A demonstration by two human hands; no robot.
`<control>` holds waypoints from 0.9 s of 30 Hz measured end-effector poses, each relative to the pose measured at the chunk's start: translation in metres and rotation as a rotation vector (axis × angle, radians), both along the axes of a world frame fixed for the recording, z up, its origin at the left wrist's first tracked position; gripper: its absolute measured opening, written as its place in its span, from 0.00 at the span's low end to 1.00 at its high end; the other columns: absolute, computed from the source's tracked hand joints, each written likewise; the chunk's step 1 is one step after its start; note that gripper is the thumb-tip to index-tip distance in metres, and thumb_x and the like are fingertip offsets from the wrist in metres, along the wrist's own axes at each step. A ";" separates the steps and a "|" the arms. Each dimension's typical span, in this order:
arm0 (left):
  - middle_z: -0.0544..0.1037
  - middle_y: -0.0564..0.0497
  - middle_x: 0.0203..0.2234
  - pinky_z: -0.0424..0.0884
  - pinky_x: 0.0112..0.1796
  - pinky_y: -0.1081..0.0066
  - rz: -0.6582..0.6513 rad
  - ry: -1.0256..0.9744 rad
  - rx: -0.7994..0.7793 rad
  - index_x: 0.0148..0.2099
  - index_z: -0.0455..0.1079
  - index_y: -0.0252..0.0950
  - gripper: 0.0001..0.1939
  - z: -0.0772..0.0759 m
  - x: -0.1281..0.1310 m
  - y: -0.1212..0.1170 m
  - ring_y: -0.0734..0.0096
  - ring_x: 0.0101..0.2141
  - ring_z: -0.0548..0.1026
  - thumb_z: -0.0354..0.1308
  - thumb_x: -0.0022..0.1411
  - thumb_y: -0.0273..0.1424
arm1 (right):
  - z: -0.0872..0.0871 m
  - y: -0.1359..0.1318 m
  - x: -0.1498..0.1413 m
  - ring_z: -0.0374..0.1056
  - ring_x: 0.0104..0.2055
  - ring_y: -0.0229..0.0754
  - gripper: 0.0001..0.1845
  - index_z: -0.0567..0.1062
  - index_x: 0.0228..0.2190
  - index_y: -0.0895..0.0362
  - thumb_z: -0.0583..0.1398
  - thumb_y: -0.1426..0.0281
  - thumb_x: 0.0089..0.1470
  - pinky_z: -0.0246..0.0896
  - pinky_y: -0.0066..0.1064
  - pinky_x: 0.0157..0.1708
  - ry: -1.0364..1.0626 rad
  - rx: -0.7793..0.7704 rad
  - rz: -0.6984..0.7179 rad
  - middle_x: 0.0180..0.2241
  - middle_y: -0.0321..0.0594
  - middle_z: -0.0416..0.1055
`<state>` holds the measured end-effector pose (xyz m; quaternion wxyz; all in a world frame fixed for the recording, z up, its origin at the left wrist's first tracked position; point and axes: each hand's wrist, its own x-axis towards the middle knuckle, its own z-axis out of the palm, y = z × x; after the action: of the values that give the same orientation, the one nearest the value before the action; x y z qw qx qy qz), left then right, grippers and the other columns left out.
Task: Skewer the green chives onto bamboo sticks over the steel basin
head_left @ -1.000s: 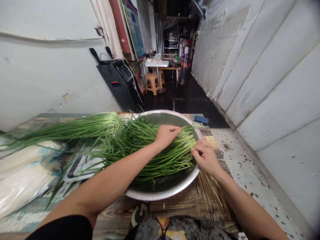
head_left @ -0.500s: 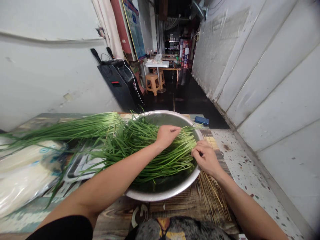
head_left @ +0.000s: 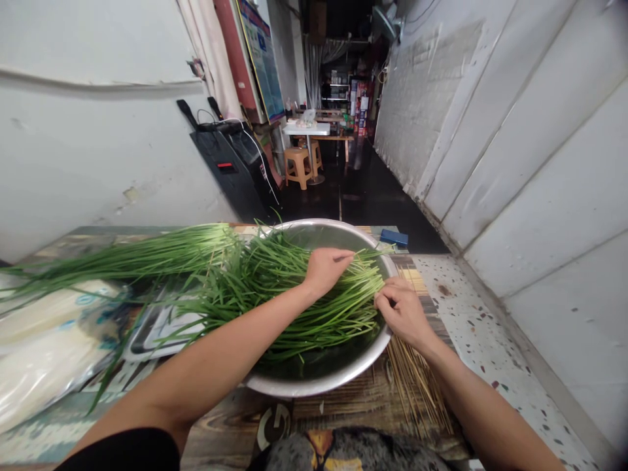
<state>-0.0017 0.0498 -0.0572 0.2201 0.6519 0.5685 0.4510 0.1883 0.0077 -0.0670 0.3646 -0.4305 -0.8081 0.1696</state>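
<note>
Chives point(head_left: 284, 275): one heap below my left hand point(head_left: 326, 269), pale ends at my right hand point(head_left: 402, 311)
Hands: two, fingers curled nearly closed; hold I can't tell
Basin point(head_left: 324, 387): one

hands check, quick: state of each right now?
Left hand: fingers pinched closed over the green stalks; pinch contents unclear.
Right hand: fingers curled closed at the stalks' pale ends; grip contents unclear.

The wood-print surface point(head_left: 220, 422) carries a metal basin point(head_left: 321, 390); bamboo skewers point(head_left: 417, 383) lie at its four o'clock, a blue box point(head_left: 394, 238) at two, a tray point(head_left: 150, 345) and plastic bag point(head_left: 53, 353) at nine.
</note>
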 end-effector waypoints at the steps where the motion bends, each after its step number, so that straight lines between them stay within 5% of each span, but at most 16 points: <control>1: 0.81 0.49 0.34 0.71 0.41 0.70 -0.002 0.003 0.001 0.37 0.78 0.35 0.08 0.000 0.000 0.000 0.68 0.36 0.78 0.59 0.54 0.28 | 0.000 0.000 0.000 0.62 0.31 0.39 0.17 0.66 0.13 0.56 0.53 0.73 0.51 0.54 0.32 0.35 -0.001 0.000 -0.005 0.20 0.37 0.65; 9: 0.81 0.50 0.33 0.70 0.42 0.68 -0.009 0.076 0.058 0.36 0.78 0.37 0.08 -0.002 0.003 -0.005 0.68 0.36 0.77 0.59 0.55 0.29 | -0.001 -0.001 -0.001 0.61 0.30 0.39 0.16 0.67 0.14 0.56 0.53 0.73 0.51 0.53 0.32 0.35 -0.005 -0.010 -0.039 0.21 0.37 0.64; 15: 0.80 0.52 0.36 0.69 0.43 0.71 -0.416 0.128 -0.197 0.40 0.77 0.37 0.11 0.018 -0.009 0.001 0.70 0.39 0.77 0.56 0.55 0.28 | 0.001 -0.003 -0.002 0.60 0.30 0.39 0.15 0.66 0.16 0.56 0.52 0.72 0.53 0.54 0.31 0.34 0.025 -0.013 -0.054 0.22 0.37 0.64; 20: 0.78 0.49 0.43 0.63 0.50 0.62 -0.068 0.431 -0.032 0.45 0.75 0.39 0.14 0.012 -0.022 0.011 0.63 0.46 0.72 0.54 0.58 0.29 | 0.000 -0.002 -0.002 0.60 0.29 0.38 0.17 0.59 0.13 0.56 0.53 0.73 0.51 0.53 0.31 0.32 0.022 0.005 -0.042 0.20 0.36 0.62; 23: 0.78 0.50 0.44 0.59 0.50 0.55 -0.076 0.641 -0.001 0.43 0.76 0.42 0.12 -0.002 -0.022 0.013 0.58 0.48 0.70 0.55 0.58 0.31 | 0.000 -0.002 -0.002 0.60 0.29 0.39 0.17 0.58 0.13 0.55 0.53 0.73 0.50 0.53 0.31 0.32 0.017 0.002 -0.030 0.19 0.35 0.61; 27: 0.78 0.51 0.42 0.61 0.48 0.58 -0.129 0.660 0.056 0.38 0.77 0.42 0.09 -0.011 -0.022 0.015 0.61 0.44 0.72 0.55 0.59 0.32 | 0.001 -0.001 -0.001 0.60 0.30 0.39 0.16 0.59 0.13 0.55 0.53 0.73 0.50 0.53 0.30 0.32 0.012 -0.010 -0.030 0.20 0.36 0.62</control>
<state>-0.0234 0.0651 -0.0680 0.0342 0.8033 0.5539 0.2162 0.1869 0.0063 -0.0660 0.3697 -0.4432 -0.7987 0.1706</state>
